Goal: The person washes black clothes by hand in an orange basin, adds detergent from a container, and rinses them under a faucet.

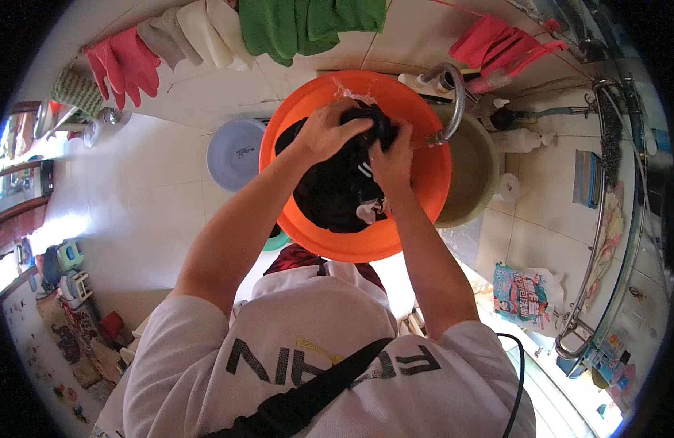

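A large orange plastic basin (432,189) holds a bunched wet black garment (334,186) with small white stripes. My left hand (328,131) grips the garment's upper part near the basin's far side. My right hand (394,159) clutches the same cloth from the right, its fingertips partly hidden in the folds. A whitish piece of fabric (366,212) pokes out below my right wrist. Just beyond my hands, water splashes (354,90) against the far inner wall. The curved metal faucet (456,104) reaches over the basin's right rim.
An olive-coloured basin (482,175) sits partly under the orange one at right. On the left is a light-blue basin (235,156). Pink gloves (123,65), green cloths (309,27) and red cloths (495,46) hang along the far wall. Bottles (517,140) stand beyond the faucet.
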The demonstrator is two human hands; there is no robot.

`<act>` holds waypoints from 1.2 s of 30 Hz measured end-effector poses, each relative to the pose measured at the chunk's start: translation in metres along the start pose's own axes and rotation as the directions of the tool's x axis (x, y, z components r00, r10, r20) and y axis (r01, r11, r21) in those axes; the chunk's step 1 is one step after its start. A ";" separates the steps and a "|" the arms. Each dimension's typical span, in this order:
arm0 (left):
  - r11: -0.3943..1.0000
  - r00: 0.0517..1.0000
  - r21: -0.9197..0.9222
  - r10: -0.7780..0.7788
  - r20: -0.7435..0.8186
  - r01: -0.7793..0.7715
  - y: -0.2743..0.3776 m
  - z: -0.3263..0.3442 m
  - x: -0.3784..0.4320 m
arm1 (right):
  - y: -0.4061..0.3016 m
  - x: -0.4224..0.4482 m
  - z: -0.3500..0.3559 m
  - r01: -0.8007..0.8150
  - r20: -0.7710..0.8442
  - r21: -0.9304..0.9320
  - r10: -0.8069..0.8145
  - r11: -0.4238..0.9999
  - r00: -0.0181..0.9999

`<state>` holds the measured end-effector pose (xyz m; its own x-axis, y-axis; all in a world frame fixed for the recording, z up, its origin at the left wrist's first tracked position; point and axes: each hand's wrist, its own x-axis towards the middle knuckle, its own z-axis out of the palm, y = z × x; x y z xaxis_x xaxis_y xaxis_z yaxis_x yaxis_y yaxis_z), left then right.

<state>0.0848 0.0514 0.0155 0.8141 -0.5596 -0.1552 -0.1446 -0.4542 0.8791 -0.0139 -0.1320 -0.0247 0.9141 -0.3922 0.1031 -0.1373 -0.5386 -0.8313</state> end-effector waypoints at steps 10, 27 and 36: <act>0.665 0.985 0.741 -0.170 0.024 0.097 -0.053 0.071 -0.060 | 0.029 -0.056 0.011 0.368 0.340 -0.659 -0.177 0.656 0.924; 0.992 0.995 0.083 0.092 0.039 -0.095 -0.026 0.023 0.009 | -0.020 0.024 -0.033 -0.385 0.308 -0.054 0.382 0.921 0.871; 0.633 1.000 0.774 0.013 -0.004 -0.005 -0.046 0.057 -0.053 | 0.018 -0.054 0.008 0.238 0.399 -0.621 0.041 0.747 0.916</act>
<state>0.0162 0.0626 -0.0429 0.8146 -0.5624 -0.1415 -0.5309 -0.8214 0.2083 -0.0624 -0.1149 -0.0498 0.9840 -0.0833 -0.1576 -0.1223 -0.9587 -0.2566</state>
